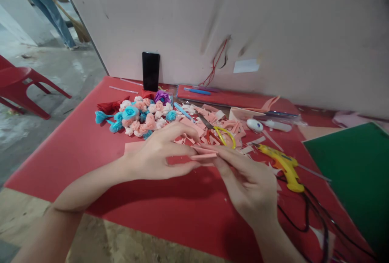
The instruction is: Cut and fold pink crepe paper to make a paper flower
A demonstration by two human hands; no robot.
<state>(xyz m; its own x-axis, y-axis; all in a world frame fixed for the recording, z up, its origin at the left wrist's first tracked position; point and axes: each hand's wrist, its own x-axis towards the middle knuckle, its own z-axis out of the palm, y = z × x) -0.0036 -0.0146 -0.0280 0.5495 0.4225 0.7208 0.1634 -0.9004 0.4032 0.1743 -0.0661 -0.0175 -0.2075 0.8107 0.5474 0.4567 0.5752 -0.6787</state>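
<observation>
Between my two hands is a folded piece of pink paper (pixel 204 156), held above the red table covering (pixel 152 202). My left hand (pixel 162 151) pinches its left end between thumb and fingers. My right hand (pixel 247 180) grips the right end, thumb below and fingers on top. Just beyond my fingers lie scissors with yellow handles (pixel 225 136), on a heap of pink paper scraps (pixel 238 127). Paper flowers (pixel 130 113) in blue, pink and white are bunched past my left hand, with a purple flower (pixel 162 97) at their back.
A yellow glue gun (pixel 281 165) with a dark cord lies at the right, near a green board (pixel 349 182). A phone (pixel 151 71) leans on the wall. Blue pens and a white glue bottle lie further back. A person with a broom (pixel 80 32) stands beyond a red chair (pixel 22 80).
</observation>
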